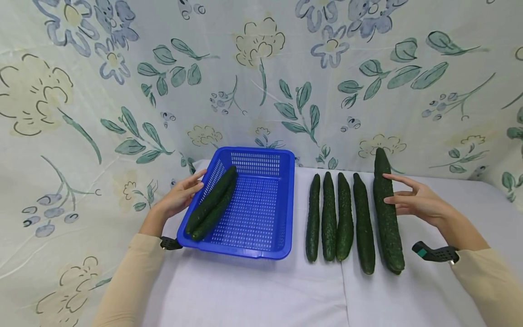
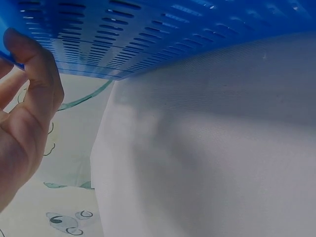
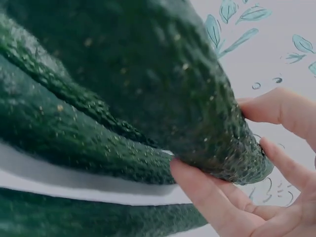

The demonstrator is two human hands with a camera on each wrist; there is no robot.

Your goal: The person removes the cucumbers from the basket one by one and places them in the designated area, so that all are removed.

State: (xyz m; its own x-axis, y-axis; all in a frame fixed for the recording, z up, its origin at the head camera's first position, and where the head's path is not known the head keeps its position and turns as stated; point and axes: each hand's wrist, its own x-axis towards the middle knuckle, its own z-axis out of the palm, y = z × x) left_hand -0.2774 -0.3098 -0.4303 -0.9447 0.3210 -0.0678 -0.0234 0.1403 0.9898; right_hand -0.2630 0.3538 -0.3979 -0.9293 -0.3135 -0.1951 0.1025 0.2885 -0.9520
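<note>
My right hand (image 1: 421,202) holds a dark green, bumpy cucumber (image 1: 386,213) near its far end, thumb and fingers on opposite sides. In the right wrist view the held cucumber (image 3: 148,84) fills much of the picture, with another cucumber (image 3: 89,133) close below it. My left hand (image 1: 180,196) grips the left rim of a blue plastic basket (image 1: 287,213); its bent fingers (image 2: 42,79) show against the basket's outer side in the left wrist view. Inside, two cucumbers (image 1: 214,202) lie side by side, slanting along the left wall.
Between the basket and my right hand, several cucumbers (image 1: 313,218) lie in a row, roughly parallel, on a white cloth (image 1: 245,290). A floral-patterned curtain (image 1: 261,81) hangs behind the table and down its left side. Each wrist wears a black strap (image 1: 437,253).
</note>
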